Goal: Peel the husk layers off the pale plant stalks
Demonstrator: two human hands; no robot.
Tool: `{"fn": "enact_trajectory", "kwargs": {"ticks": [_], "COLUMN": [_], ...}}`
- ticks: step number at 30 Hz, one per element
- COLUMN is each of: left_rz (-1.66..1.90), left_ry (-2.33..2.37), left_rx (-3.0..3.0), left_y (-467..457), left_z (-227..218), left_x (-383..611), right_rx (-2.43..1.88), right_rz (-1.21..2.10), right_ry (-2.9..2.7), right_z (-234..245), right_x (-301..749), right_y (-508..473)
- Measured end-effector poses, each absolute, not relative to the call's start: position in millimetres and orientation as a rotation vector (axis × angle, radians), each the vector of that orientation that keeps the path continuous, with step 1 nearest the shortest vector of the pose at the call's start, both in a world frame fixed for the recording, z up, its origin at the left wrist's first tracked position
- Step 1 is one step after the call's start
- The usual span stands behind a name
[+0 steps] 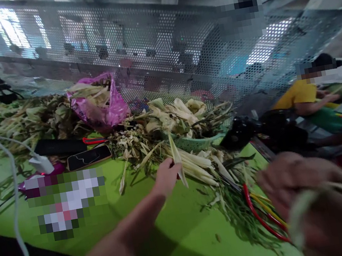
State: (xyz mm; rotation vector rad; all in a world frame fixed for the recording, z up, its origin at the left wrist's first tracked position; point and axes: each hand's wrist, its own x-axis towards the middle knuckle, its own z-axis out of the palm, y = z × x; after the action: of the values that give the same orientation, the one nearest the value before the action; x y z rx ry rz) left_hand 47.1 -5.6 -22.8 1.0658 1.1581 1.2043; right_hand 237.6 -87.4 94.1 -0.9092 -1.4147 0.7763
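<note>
My left hand (165, 177) reaches over the green table (178, 241), its fingers closed on a pale dried corn husk (177, 160) that stands nearly upright. Just past it lies a bundle of pale husk strips (195, 165). At the lower right, close to the camera, my right hand (302, 180) is smeared by motion. A pale, curved husk strip (299, 209) loops out from its curled fingers. Below that hand, scissors with red and yellow handles (255, 214) lie on green leaf scraps, their blades pointing away and partly hidden.
Beyond are a green basket (198, 142) of husks, a pink plastic bag (98, 112) and heaps of dried leaves (44, 119). On the left lie a phone (88, 157), a charger (41, 165) and a white cable (17, 217). A perforated metal screen (142, 40) stands behind. A person in yellow (300, 94) sits at right.
</note>
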Motion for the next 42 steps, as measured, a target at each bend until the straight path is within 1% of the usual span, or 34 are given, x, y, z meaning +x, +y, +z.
{"fn": "enact_trajectory", "kwargs": {"ticks": [4, 7, 9, 12, 18, 24, 28, 30, 33, 37, 42], "left_rz": [1.214, 1.204, 1.183, 1.140, 1.106, 1.012, 1.198, 1.298, 1.392, 1.440, 1.472], "left_ry": [1.020, 0.856, 0.805, 0.855, 0.821, 0.745, 0.809, 0.837, 0.868, 0.880, 0.896], "left_rx": [1.142, 1.095, 1.087, 1.165, 1.262, 1.118, 1.001, 0.881, 0.769, 0.716, 0.712], "left_y": [-10, -12, -13, -14, -24, -25, -14, -7, 1, 5, 1], "left_z": [-24, -24, -24, -22, -14, -15, -11, -8, -4, -4, -2], "left_x": [52, 57, 60, 61, 56, 60, 49, 39, 27, 21, 21], "right_rx": [-1.102, -1.164, -1.230, -1.285, -1.277, -1.285, -1.330, -1.379, -1.467, -1.519, -1.580], "right_rz": [1.071, 1.107, 1.059, 0.954, 0.848, 0.774, 0.699, 0.575, 0.388, 0.175, 0.017], "right_ry": [-1.332, -1.377, -1.406, -1.421, -1.469, -1.541, -1.587, -1.638, -1.880, -2.145, -2.132], "right_z": [60, 32, 21, 12, 2, 0, 5, 5, 1, -8, -6], "right_x": [206, 191, 189, 191, 199, 200, 216, 228, 241, 242, 240], "right_y": [-56, -37, -31, -27, -21, -22, -17, -12, -6, -2, -4]}}
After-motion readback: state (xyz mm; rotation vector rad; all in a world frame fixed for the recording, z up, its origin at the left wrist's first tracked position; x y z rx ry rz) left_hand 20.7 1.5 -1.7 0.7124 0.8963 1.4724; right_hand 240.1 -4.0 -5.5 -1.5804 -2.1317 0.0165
